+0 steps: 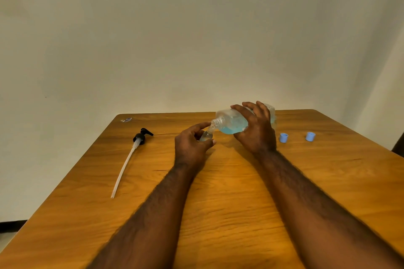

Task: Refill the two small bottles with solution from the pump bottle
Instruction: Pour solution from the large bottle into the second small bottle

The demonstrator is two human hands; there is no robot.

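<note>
**Two hands at work over a wooden table**

Both hands meet near the middle of the wooden table (218, 203). The right hand (255, 129) is wrapped around the pump bottle (231, 121), fingers over its top and thumb underneath, holding it tipped almost on its side with the threaded neck pointing down and to the left. Blue solution lies pooled along the lower side of that clear bottle. Its pump has been taken off: the pump head (142, 135), black with a long pale dip tube, lies flat on the table well to the left.

The left hand (192, 144) is closed around a small bottle (206, 135), thumb on the near side and forefinger across the far side. That small clear bottle leans slightly, and its open mouth sits right at the neck of the pump bottle. Whether liquid is running between them cannot be told. Only one small bottle can be made out.

Two blue caps lie to the right of the right hand, apart from each other: the nearer cap (283, 137) just beside the wrist, the farther cap (310, 136) closer to the table's right edge. A small wrapper-like scrap (126, 119) rests near the far left corner.
</note>
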